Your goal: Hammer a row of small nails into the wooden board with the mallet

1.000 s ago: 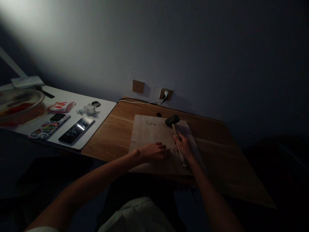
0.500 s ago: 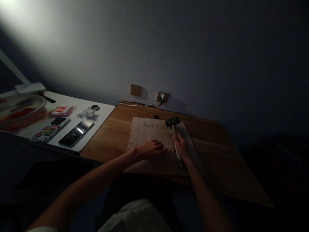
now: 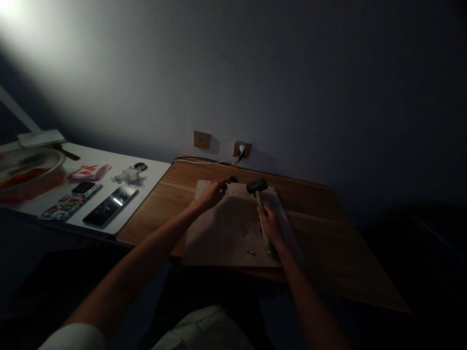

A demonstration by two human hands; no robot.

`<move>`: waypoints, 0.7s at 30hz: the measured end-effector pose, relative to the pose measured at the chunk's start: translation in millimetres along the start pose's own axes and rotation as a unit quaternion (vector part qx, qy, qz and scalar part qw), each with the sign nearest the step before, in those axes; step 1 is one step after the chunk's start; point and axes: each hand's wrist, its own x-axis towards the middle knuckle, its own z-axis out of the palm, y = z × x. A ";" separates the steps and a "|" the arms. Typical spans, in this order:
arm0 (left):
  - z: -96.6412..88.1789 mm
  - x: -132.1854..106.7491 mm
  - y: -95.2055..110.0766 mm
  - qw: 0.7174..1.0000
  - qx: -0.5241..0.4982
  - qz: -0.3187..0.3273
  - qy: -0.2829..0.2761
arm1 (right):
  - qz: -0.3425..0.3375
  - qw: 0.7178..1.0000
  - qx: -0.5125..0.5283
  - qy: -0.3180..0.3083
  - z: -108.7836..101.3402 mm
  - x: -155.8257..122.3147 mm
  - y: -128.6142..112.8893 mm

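In the head view, my right hand (image 3: 270, 223) is wrapped round the handle of a mallet (image 3: 257, 185). Its dark head is raised towards the far right part of a pale wooden board (image 3: 207, 238). My left hand (image 3: 214, 192) is at the board's far left edge, fingers drawn together around a tiny glint of metal; what they pinch is too small and dark to make out. A small pointed metal piece (image 3: 250, 253) lies near the board's front edge. A few more small pieces (image 3: 244, 230), blurred in the dim light, lie between the hands.
The board rests on a brown wooden table (image 3: 153, 214). On the white table (image 3: 146, 194) to the left are a phone (image 3: 111, 204), a patterned case (image 3: 69, 204), crumpled plastic (image 3: 129, 176) and a clear bowl (image 3: 32, 170). Cables run to a wall socket (image 3: 242, 149).
My left hand has moved from the middle of the board to its far left, where two upright metal pieces showed before. My right hand still holds the mallet. The view has shifted slightly.
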 end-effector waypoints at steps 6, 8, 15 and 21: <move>11.1 14.8 1.5 0.995 0.076 -0.028 -0.060 | 0.004 1.000 0.006 0.000 0.6 0.5 -2.8; 11.5 15.7 2.9 0.993 0.094 -0.021 -0.065 | 0.005 1.000 0.008 -0.001 0.8 1.5 -2.8; 5.3 18.0 0.8 0.990 0.097 -0.013 -0.105 | 0.008 1.000 0.020 -0.003 0.6 2.2 -0.7; 5.7 20.0 -0.2 0.989 0.100 0.000 -0.113 | 0.006 1.000 0.028 0.000 0.8 2.5 -0.9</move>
